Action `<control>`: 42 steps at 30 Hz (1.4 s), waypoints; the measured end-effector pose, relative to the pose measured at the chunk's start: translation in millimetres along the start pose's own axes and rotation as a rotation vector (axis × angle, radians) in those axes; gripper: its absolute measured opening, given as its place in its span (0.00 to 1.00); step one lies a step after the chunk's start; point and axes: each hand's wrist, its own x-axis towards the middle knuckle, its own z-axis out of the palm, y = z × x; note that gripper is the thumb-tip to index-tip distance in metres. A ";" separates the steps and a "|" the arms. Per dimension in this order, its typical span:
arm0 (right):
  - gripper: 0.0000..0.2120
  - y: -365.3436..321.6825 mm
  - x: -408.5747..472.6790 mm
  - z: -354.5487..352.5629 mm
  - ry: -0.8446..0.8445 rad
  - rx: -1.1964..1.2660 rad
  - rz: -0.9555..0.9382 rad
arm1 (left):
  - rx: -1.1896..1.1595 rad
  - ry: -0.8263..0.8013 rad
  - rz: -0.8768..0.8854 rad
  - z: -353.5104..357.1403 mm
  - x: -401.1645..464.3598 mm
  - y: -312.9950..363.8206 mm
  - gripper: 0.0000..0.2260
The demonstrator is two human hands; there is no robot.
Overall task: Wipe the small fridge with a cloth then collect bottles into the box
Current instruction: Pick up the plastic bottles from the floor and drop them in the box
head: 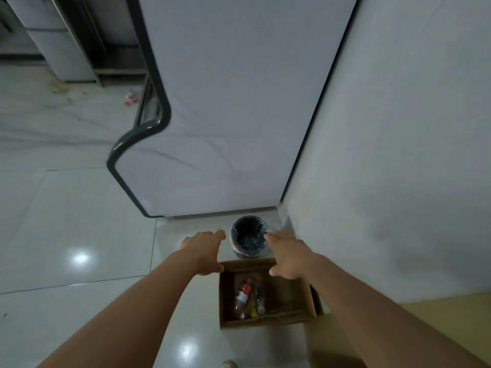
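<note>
Toe of a shoe (228, 363) at the bottom edge, on glossy pale floor tiles (79, 235). Just beyond, an open cardboard box (289, 298) on the floor, holding a few plastic bottles: one with a red label (243, 293) lying lengthwise, a clear one (259, 301) beside it, others too dim to count. Above the box's far rim, two bare forearms reaching forward. Left hand (204, 252) over the box's far left corner, fingers straight and spread, thumb out toward the box, gripping nothing. Right hand (288, 254) over the far right part of the rim, fingers likewise extended and loose, holding nothing; contact with the cardboard cannot be told. Between the fingertips and just past the box, a round dark bin (249, 237) lined with a clear bag. Behind it, a tall pale fridge (233, 115) with a dark curved edge, standing against the wall (398, 155) at right. Far left, a red-and-white scrap (132, 98) on the floor near grey cabinets (61, 49).
</note>
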 end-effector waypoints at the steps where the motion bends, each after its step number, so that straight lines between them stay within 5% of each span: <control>1: 0.42 -5.2 -7.2 -12.1 0.019 -0.002 -0.012 | -0.008 0.011 -0.016 -10.6 -11.7 -1.3 0.33; 10: 0.39 -54.1 -52.2 -113.0 0.122 -0.076 -0.156 | -0.070 0.194 -0.148 -91.3 -104.9 -8.1 0.32; 21: 0.40 -167.6 -63.8 -154.2 0.132 -0.206 -0.348 | -0.071 0.328 -0.357 -128.5 -199.5 -63.1 0.30; 32: 0.38 -351.7 -44.7 -188.3 0.230 -0.255 -0.475 | -0.136 0.381 -0.519 -150.1 -268.7 -234.6 0.31; 42: 0.38 -527.2 -6.0 -207.4 0.286 -0.183 -0.442 | -0.122 0.454 -0.464 -193.9 -314.6 -406.8 0.31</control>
